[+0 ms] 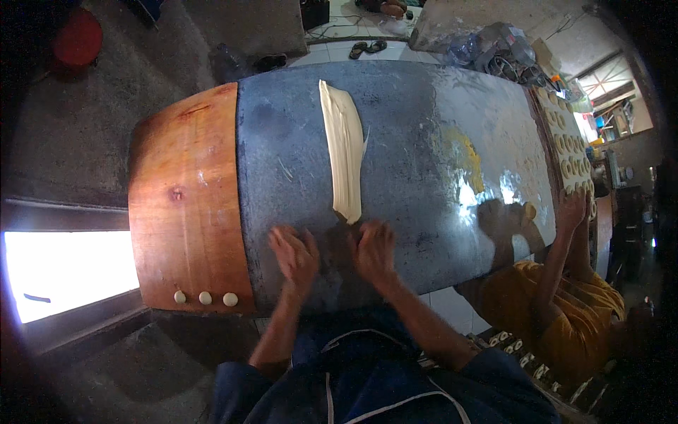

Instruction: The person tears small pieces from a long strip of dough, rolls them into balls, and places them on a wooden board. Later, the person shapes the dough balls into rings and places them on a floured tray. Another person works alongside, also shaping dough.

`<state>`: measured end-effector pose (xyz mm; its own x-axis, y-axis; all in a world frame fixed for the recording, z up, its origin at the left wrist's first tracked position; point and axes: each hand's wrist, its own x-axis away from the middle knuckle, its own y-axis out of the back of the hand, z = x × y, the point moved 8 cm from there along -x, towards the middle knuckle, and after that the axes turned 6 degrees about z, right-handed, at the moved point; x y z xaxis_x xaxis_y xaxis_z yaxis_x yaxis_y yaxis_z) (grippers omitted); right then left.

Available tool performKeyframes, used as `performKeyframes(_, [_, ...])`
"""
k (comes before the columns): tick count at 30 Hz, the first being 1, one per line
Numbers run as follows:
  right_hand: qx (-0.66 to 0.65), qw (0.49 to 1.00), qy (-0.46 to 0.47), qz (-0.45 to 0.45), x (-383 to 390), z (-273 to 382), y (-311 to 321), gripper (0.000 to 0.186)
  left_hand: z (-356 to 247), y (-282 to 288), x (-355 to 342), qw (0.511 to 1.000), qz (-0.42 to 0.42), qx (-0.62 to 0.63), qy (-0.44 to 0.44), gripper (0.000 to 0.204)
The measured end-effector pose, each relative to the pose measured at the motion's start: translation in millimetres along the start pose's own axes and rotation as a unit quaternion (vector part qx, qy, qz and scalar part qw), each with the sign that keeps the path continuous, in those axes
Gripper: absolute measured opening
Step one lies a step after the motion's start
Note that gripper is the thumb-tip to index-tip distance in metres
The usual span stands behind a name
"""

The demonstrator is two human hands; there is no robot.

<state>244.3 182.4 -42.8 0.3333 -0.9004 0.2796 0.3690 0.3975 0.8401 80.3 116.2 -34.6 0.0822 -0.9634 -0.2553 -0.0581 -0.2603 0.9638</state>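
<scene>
A long, folded strip of pale dough lies lengthwise on the dark grey worktable, its narrow, uneven near end pointing at me. Just short of that end is my right hand, fingers curled in; whatever they may hold is hidden. To its left my left hand hovers over the table with its fingers loosely apart and nothing visible in them. It is apart from the dough. Both hands are slightly blurred.
Three small dough balls sit at the near edge of an orange-brown wooden board on the left. At right, a co-worker in a yellow shirt reaches toward a tray of ring-shaped dough pieces. Another dough piece lies near that person.
</scene>
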Motion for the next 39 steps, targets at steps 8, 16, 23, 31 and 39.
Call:
performKeyframes(8, [0.075, 0.970, 0.152, -0.176, 9.0, -40.2, 30.5, 0.032, 60.0, 5.9, -8.3, 0.950, 0.026, 0.293, 0.104, 0.025])
performKeyframes(16, [-0.008, 0.992, 0.049, 0.117, 33.9, -95.6, 28.5, 0.028, 73.4, -2.4, 1.3, 0.958, 0.014, 0.269, 0.094, 0.026])
performKeyframes(23, [-0.046, 0.979, 0.103, 0.167, 46.8, -95.6, -3.5, 0.026, 29.6, -8.9, 72.9, 0.917, -0.037, 0.393, 0.056, 0.017])
performKeyframes(31, [-0.050, 0.984, 0.172, -0.019, 44.3, -91.5, -6.9, 0.022, 10.2, 19.2, 40.5, 0.976, -0.011, 0.215, 0.035, 0.012])
performKeyframes(39, [0.000, 0.984, 0.144, -0.108, 48.9, -98.9, 25.5, 0.022, 59.7, 31.7, 63.4, 0.972, 0.045, 0.209, 0.100, 0.024])
